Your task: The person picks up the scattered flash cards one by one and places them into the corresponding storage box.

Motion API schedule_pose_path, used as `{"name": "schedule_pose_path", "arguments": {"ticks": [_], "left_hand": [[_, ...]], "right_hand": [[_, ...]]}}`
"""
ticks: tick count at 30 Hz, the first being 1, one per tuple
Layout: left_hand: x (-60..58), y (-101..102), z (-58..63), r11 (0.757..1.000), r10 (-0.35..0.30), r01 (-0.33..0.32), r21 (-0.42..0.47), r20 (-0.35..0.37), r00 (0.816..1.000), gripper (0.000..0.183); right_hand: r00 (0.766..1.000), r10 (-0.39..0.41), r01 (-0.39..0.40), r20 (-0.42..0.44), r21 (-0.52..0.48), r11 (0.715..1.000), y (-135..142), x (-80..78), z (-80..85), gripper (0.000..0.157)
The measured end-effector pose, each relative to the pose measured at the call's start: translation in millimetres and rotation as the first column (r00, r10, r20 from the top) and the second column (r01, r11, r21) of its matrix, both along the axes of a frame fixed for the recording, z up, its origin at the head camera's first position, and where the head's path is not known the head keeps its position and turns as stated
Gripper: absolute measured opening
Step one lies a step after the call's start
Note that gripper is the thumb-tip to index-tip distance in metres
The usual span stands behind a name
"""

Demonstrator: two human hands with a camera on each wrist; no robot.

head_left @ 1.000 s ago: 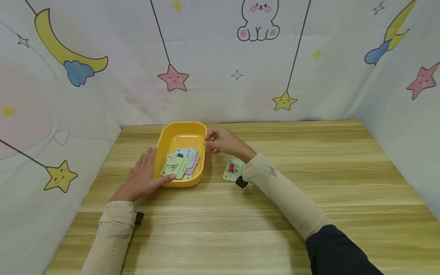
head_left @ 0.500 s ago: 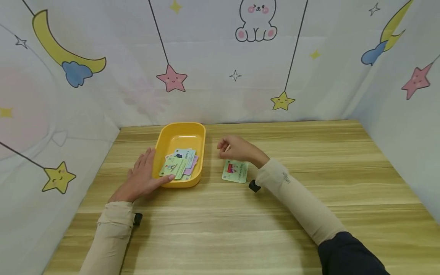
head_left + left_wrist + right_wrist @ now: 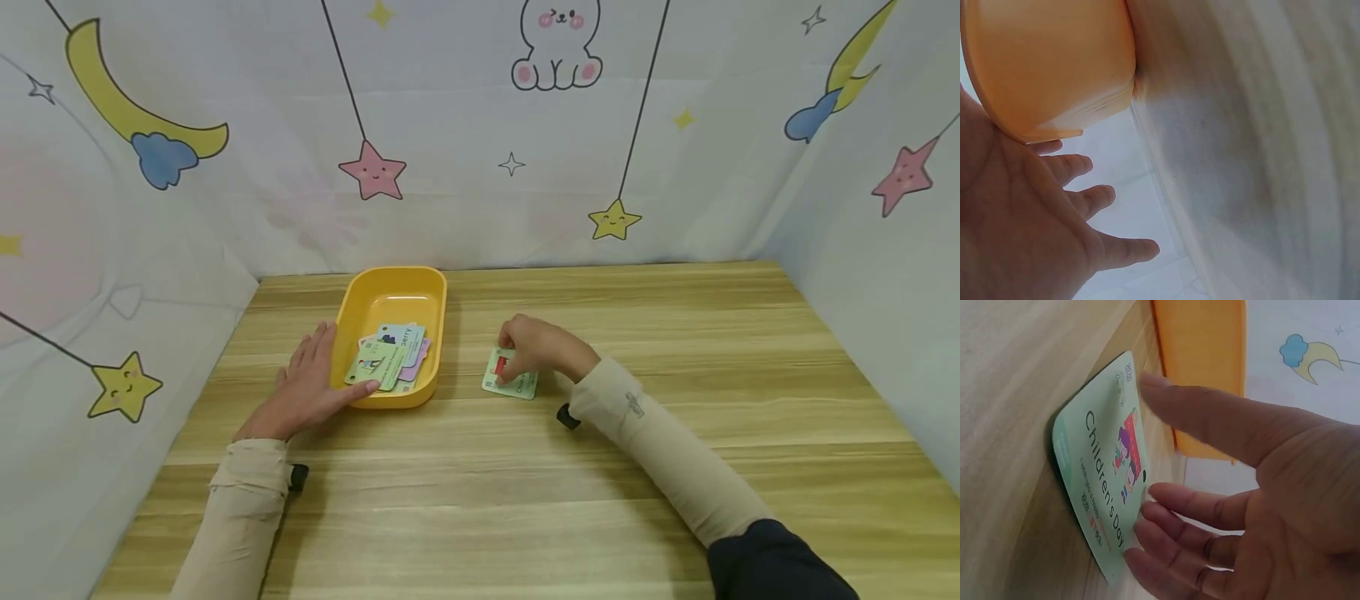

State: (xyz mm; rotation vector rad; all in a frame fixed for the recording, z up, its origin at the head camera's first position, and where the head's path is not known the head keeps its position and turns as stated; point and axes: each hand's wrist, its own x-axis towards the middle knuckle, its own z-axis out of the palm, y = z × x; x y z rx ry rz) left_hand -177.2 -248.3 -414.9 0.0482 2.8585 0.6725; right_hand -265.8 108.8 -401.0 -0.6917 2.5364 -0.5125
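Note:
A green card (image 3: 519, 388) printed "Children's Day" lies on the table, partly covered by my right hand (image 3: 546, 347) in the head view. In the right wrist view the thumb hovers by one corner of the card (image 3: 1094, 450) and the curved fingers come to its edge; a firm grip does not show. My left hand (image 3: 306, 387) rests against the left side of a yellow tray (image 3: 441, 333), fingers spread, thumb over its front rim. Inside the tray several cards lie overlapped, a green card (image 3: 372, 367) on top and a blue card (image 3: 412, 335) behind it.
The wood-grain table (image 3: 465, 500) meets a white cloth backdrop (image 3: 465, 225) at its back edge, printed with stars, moons and a bear. More of this cloth hangs at both sides. The tray stands near the back, left of centre.
From the tray's right side, my right hand has moved right and toward me, down to the green card on the table. The left hand stays at the tray.

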Motion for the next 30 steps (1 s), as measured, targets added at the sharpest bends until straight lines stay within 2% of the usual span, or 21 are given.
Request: {"name": "schedule_pose_path", "arguments": {"ticks": [4, 7, 13, 19, 25, 27, 30], "left_hand": [[0.6, 0, 0.1, 1.000, 0.000, 0.000, -0.003, 0.007, 1.000, 0.127], [0.5, 0, -0.2, 1.000, 0.003, -0.003, -0.005, 0.012, 1.000, 0.128], [0.0, -1, -1.8, 1.000, 0.009, -0.009, -0.002, 0.008, 1.000, 0.128], [0.5, 1, -0.9, 1.000, 0.006, -0.006, -0.004, 0.004, 1.000, 0.126], [-0.7, 1, 0.7, 1.000, 0.004, -0.004, -0.005, -0.004, 1.000, 0.124], [-1.0, 1, 0.6, 1.000, 0.003, -0.003, -0.004, -0.004, 1.000, 0.124], [-1.3, 0, 0.2, 1.000, 0.001, -0.001, -0.001, -0.001, 1.000, 0.125]], "right_hand": [[0.997, 0.032, -0.024, -0.066, 0.123, 0.992, -2, 8.1, -0.3, 0.063], [0.994, 0.055, -0.038, -0.096, 0.174, 0.984, -5, 11.9, 0.3, 0.063], [0.996, 0.030, -0.008, -0.089, 0.233, 0.972, -12, 10.9, 3.6, 0.076], [0.998, -0.024, 0.035, -0.050, 0.229, 0.973, -14, 7.4, 3.9, 0.068], [0.998, -0.029, 0.043, -0.064, 0.223, 0.974, -14, 3.8, 4.4, 0.075], [0.998, -0.036, 0.046, -0.052, 0.208, 0.977, -13, 2.1, 4.9, 0.071], [0.998, -0.050, 0.054, -0.032, 0.167, 0.984, -8, -1.8, 5.3, 0.054]]}}
